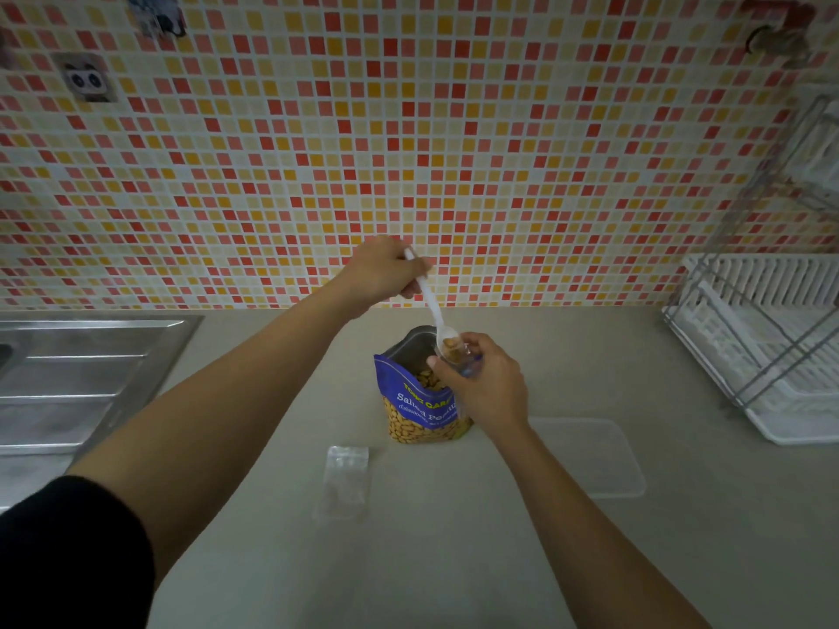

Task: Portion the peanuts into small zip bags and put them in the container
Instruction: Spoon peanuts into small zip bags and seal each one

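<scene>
An open blue bag of salted peanuts stands upright in the middle of the counter. My left hand grips a white plastic spoon by its handle, and its bowl holds a few peanuts just above the bag's mouth. My right hand pinches a small clear zip bag right under the spoon's bowl. A stack of empty small zip bags lies flat in front of the peanut bag. A clear flat container piece rests on the counter to the right.
A steel sink with a drainboard sits at the left. A white dish rack with a wire frame stands at the right. A mosaic tile wall rises behind the beige counter.
</scene>
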`<action>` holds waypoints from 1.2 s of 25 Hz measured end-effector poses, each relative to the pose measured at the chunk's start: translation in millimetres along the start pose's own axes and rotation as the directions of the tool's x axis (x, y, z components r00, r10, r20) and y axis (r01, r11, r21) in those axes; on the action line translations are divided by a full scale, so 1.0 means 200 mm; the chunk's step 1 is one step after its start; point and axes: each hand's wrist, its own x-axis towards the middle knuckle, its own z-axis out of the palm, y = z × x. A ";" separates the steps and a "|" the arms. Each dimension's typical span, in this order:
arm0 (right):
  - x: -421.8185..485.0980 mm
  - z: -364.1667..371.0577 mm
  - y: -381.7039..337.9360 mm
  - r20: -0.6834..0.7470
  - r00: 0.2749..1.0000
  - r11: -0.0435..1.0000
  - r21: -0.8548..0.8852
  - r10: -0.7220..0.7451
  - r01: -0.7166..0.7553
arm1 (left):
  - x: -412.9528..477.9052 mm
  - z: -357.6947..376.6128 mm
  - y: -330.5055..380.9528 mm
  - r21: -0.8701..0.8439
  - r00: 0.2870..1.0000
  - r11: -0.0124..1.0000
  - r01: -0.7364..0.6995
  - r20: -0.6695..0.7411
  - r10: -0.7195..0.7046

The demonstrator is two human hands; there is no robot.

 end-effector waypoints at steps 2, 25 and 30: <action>0.00 0.00 0.00 -0.022 1.000 1.000 0.026 0.010 -0.009 | -0.03 0.02 0.12 0.225 0.987 0.961 -0.163 0.046 0.157; 0.09 -0.17 -0.11 -0.126 0.986 0.938 0.340 0.109 -0.060 | -0.25 0.19 -0.33 0.266 0.947 0.924 -0.274 -0.093 0.308; 0.13 -0.16 -0.16 -0.102 0.990 0.931 0.360 0.097 -0.054 | -0.31 0.33 -0.30 0.051 0.966 0.966 -0.253 -0.037 0.255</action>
